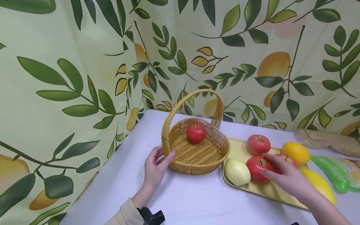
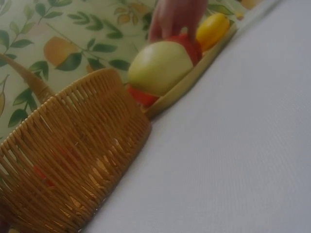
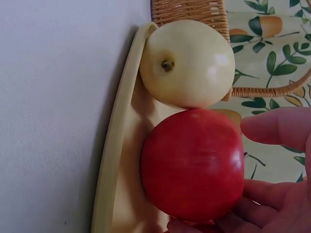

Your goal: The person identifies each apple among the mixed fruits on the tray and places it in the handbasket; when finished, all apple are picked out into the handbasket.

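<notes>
A round wicker basket (image 1: 197, 168) with a tall arched handle stands on the table, a red apple (image 1: 196, 133) inside it. My left hand (image 1: 155, 165) grips its left side near the foot of the handle, thumb over the rim. On the golden tray (image 1: 260, 189) to the right, my right hand (image 1: 289, 173) has thumb and fingers around another red apple (image 3: 194, 165). Beside that apple sits a pale yellow-green pear-like fruit (image 1: 237, 172). In the left wrist view the basket's woven wall (image 2: 82, 150) fills the left side.
Also on the tray are a red apple (image 1: 258, 144) at the back, one partly behind my right hand (image 1: 287, 160), an orange (image 1: 296, 152) and a yellow fruit (image 1: 320, 186). Further right lie a green packet (image 1: 337, 172) and a clear bag (image 1: 332, 142). Leaf-patterned cloth hangs behind.
</notes>
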Demonstrator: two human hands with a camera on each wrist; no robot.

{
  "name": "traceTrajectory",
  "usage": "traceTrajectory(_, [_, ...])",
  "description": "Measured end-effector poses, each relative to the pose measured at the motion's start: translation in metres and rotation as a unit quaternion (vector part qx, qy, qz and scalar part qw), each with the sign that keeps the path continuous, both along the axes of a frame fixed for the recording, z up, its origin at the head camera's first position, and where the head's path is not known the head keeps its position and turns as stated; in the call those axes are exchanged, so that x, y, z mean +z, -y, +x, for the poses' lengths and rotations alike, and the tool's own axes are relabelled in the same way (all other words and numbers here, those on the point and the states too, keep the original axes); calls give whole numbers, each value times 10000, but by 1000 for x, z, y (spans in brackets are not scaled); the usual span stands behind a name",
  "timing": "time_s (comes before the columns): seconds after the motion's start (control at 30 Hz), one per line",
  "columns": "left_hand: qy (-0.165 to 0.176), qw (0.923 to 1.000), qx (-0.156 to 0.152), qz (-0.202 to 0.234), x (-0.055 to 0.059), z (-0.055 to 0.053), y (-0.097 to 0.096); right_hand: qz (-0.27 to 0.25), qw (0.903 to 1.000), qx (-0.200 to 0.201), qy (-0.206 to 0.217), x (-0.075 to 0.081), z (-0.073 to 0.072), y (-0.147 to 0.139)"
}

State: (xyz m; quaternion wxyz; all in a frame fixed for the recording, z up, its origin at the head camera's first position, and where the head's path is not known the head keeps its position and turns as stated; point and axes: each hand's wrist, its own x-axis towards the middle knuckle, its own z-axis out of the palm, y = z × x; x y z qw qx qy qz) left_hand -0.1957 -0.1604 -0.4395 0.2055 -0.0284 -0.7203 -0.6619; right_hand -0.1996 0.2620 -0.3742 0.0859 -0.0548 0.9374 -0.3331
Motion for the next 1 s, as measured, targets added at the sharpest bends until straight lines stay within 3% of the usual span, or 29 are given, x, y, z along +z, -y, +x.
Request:
traceTrajectory(0.17, [-9, 10000, -26, 23, 0, -1, -2, 56, 9988, -129, 471, -4, -6, -7])
traceTrajectory(0.43, [17, 10000, 10, -45, 2, -1, 0, -751, 9887, -249, 1271, -13, -10, -17])
traceTrajectory(0.73, [-23, 10000, 27, 55, 1, 1, 6, -965, 9852, -144, 1408, -17, -15, -12])
traceTrajectory(1.0, [-44, 10000, -24, 54, -2, -1, 2, -627, 9898, -151, 1267, -19, -16, -15])
